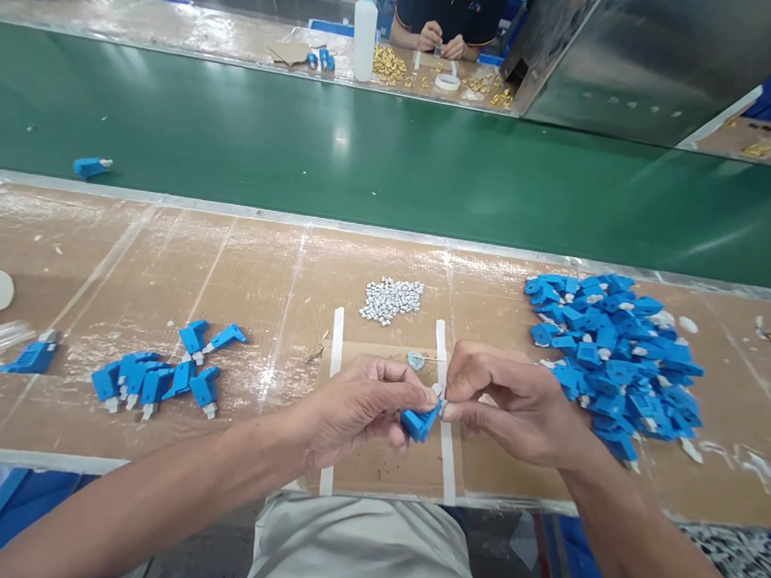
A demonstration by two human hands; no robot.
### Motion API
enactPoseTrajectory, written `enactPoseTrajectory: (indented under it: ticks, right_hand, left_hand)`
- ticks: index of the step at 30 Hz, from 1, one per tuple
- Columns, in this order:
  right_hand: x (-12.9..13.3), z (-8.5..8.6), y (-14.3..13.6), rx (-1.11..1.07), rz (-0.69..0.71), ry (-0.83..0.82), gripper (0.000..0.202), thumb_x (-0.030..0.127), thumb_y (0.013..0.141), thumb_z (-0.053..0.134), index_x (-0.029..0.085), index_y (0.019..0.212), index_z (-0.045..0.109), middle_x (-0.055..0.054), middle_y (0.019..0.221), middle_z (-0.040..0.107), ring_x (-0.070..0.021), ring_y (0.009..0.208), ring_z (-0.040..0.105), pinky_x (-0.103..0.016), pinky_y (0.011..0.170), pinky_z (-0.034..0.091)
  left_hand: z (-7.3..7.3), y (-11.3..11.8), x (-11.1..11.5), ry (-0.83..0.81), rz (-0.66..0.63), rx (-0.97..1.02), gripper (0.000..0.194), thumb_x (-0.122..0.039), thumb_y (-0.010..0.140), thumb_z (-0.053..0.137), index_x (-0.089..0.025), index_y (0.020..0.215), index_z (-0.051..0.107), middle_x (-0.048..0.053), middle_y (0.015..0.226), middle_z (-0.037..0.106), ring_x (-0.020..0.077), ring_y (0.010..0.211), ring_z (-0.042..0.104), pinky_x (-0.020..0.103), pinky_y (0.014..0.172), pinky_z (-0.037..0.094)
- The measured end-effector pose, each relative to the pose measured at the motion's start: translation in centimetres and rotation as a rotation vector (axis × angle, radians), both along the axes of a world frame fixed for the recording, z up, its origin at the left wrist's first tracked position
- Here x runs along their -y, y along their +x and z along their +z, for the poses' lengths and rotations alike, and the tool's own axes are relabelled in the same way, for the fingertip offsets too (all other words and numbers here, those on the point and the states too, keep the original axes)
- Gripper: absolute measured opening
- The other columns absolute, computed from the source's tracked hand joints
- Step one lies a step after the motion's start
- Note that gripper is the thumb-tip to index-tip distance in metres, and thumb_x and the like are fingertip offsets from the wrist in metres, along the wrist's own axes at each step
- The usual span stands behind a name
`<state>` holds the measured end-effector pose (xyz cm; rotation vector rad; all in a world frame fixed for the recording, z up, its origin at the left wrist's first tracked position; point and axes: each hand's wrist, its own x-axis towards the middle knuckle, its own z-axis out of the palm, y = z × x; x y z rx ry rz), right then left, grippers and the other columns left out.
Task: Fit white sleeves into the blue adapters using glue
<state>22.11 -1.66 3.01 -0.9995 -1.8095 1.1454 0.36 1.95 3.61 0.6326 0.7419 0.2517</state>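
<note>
My left hand (371, 403) grips a blue plastic part (420, 423) with a pale tip, above a cardboard sheet (383, 472) taped down with white strips. At the tip of that part, my right hand (501, 401) has its thumb and index finger pinched together; whatever they hold is too small to name. Just beyond the hands lies a small clear blob (416, 359) with a thin stick. A pile of small grey-white pieces (391, 301) sits farther back. Several blue parts (156, 383) lie to the left, and a large heap of them (616, 359) to the right.
A green belt (340, 151) runs across behind the table, carrying one blue part (92, 168) at left. Beyond it are a white bottle (365, 37), gold-coloured pieces (388, 65), a tape roll (446, 82) and another person's hands (442, 41). A metal housing (600, 60) stands back right.
</note>
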Motion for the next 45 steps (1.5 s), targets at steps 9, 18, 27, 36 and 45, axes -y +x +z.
enactPoseTrajectory:
  ticks: [9, 18, 27, 36, 45]
  right_hand:
    - [1.2, -2.3, 2.4, -0.048, -0.537, -0.143, 0.024, 0.039, 0.098, 0.064, 0.021, 0.082, 0.062, 0.002, 0.066, 0.058, -0.0152, 0.055, 0.053, -0.026, 0.051, 0.041]
    - [8.2, -3.3, 7.2, 0.013, -0.821, -0.189, 0.030, 0.044, 0.097, 0.062, 0.021, 0.077, 0.063, 0.000, 0.069, 0.055, -0.0181, 0.061, 0.050, -0.029, 0.056, 0.040]
    - [7.4, -3.6, 6.6, 0.008, -0.759, -0.173, 0.032, 0.046, 0.097, 0.060, 0.021, 0.077, 0.063, 0.000, 0.071, 0.057, -0.0190, 0.065, 0.053, -0.029, 0.060, 0.041]
    - [8.9, -4.1, 6.2, -0.048, -0.904, -0.235, 0.034, 0.054, 0.091, 0.065, 0.022, 0.078, 0.067, 0.000, 0.070, 0.058, -0.0203, 0.065, 0.052, -0.029, 0.060, 0.042]
    - [7.8, -4.5, 1.2, 0.027, -0.571, -0.223, 0.019, 0.036, 0.101, 0.058, 0.022, 0.089, 0.064, -0.001, 0.081, 0.058, -0.0187, 0.071, 0.053, -0.030, 0.066, 0.042]
  left_hand:
    - [0.7, 6.2, -15.4, 1.158, 0.033, -0.734, 0.025, -0.040, 0.088, 0.063, -0.016, 0.083, 0.071, 0.009, 0.082, 0.074, 0.0177, 0.073, 0.067, 0.027, 0.068, 0.050]
    - [0.1, 15.7, -23.4, 1.567, -0.006, -0.967, 0.041, -0.039, 0.092, 0.057, -0.009, 0.118, 0.064, 0.026, 0.129, 0.057, 0.0410, 0.128, 0.047, 0.046, 0.094, 0.046]
    - [-5.1, 27.9, -15.7, 1.831, -0.581, -0.474, 0.029, -0.021, 0.089, 0.058, -0.018, 0.116, 0.068, 0.012, 0.113, 0.061, 0.0241, 0.101, 0.063, 0.033, 0.090, 0.049]
    - [-4.8, 26.2, -14.9, 1.705, -0.450, -0.497, 0.028, -0.010, 0.084, 0.059, -0.007, 0.111, 0.063, 0.022, 0.121, 0.057, 0.0318, 0.113, 0.057, 0.041, 0.097, 0.046]
    - [-1.1, 9.1, -10.7, 0.832, -0.194, -0.110, 0.027, -0.040, 0.092, 0.060, -0.013, 0.092, 0.066, 0.003, 0.082, 0.062, 0.0100, 0.070, 0.057, 0.022, 0.067, 0.048]
